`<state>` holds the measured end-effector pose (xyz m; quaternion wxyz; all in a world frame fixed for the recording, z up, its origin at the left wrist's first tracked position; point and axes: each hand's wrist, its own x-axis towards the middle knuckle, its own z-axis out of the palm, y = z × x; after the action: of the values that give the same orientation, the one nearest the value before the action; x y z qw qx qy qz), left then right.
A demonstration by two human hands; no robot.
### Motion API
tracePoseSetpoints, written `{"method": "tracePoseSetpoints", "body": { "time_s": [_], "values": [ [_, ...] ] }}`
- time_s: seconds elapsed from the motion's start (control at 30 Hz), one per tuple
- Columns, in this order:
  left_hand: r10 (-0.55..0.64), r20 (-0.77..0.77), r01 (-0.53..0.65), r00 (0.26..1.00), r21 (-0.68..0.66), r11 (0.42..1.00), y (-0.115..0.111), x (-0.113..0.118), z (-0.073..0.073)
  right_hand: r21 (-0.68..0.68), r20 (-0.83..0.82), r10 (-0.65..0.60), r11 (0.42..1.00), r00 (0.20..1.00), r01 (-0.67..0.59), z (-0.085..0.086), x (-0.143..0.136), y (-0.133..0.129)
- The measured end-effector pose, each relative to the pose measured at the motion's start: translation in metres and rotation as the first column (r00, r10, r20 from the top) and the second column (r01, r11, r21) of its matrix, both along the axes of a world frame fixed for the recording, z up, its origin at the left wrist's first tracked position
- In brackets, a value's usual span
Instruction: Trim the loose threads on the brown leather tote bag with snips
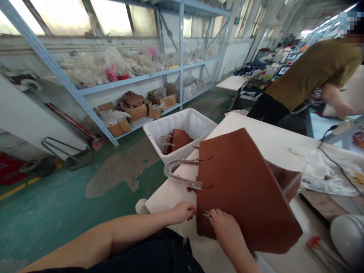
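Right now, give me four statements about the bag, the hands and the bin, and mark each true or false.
1. The brown bag lies on the white table. True.
2. Both hands are at the bag's near left corner. True: the left hand and the right hand meet there.
3. The white bin on the floor is empty. False: a brown bag with clear-wrapped handles sits in it.
4. The bag's handles are bare leather. False: they are wrapped in clear plastic.
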<state>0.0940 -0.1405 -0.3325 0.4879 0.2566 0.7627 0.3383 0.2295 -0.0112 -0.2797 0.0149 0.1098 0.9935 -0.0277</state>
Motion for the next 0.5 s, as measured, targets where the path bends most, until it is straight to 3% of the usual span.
{"method": "tracePoseSetpoints", "body": {
  "time_s": [0.17,0.5],
  "values": [
    [-0.029,0.012,0.028,1.000,0.038,0.999,0.004,-0.001,0.006,0.054,0.049,-0.009,0.999,0.999,0.006,-0.004,-0.011,-0.009],
    [-0.023,0.032,0.020,0.999,0.090,0.996,0.012,-0.011,0.000,0.019,0.093,-0.019,1.000,0.996,0.017,-0.002,-0.016,-0.005]
  ]
}}
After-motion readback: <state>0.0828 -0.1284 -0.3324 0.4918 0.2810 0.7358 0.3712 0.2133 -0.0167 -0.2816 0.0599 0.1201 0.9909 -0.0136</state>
